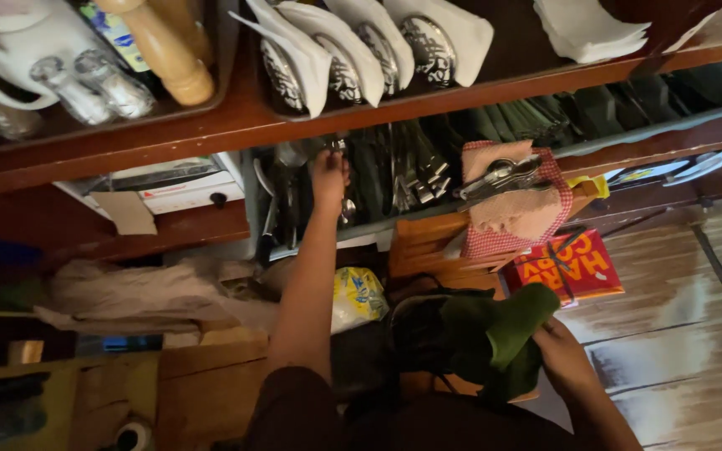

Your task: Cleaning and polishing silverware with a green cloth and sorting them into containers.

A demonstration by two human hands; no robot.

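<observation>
On the top shelf at far left sit a white jug (10, 46), two glass shakers (94, 83) & a wooden grinder (165, 50). Under them is a white box (165, 184) w/ a paper tag. Next comes the cutlery tray (378, 230), grey & long, full of dark forks and spoons. The person's left hand (329, 177) is reached out into that tray, fingers curled round a shiny spoon (347, 209); can't tell how tight the hold is. Above it, on the shelf, stand folded white napkins (361, 46) w/ silver bits tucked in. Below the arm lies a yellow bag (359, 294). Right of the tray is a red checked cloth (516, 205) w/ metal tongs (499, 175) on top. Lower down, the right hand (563, 355) is closed on a green cloth (495, 338), held near the body. Beside it lies a red box (566, 267) on the pale floor.
</observation>
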